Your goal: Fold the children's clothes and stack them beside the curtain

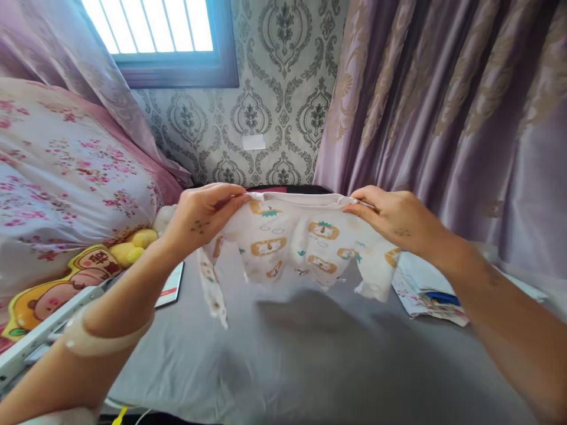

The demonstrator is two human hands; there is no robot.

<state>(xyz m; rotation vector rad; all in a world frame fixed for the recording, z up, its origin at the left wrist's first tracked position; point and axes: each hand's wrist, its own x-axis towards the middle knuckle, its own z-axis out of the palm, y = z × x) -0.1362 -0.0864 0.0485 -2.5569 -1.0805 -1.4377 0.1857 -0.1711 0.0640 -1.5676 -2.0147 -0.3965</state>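
Note:
A small white long-sleeved shirt [292, 248] with a print of tan lion faces and green bits hangs in the air between my hands. My left hand [206, 215] pinches it at the left end of the neckline, and my right hand [390, 215] pinches the right end. The neck band is stretched nearly straight between them. Both sleeves dangle, the left one thin and twisted, and the lower hem hangs above the grey sheet [283, 366], where a shadow falls.
Folded clothes [429, 295] are stacked at the right, behind my right forearm. On the left are a flat tablet-like thing [170, 289], a yellow cartoon cushion [57, 289], a white power strip [48, 330] and floral bedding [75, 171]. A patterned wall [283, 106] and purple curtains [434, 106] stand behind.

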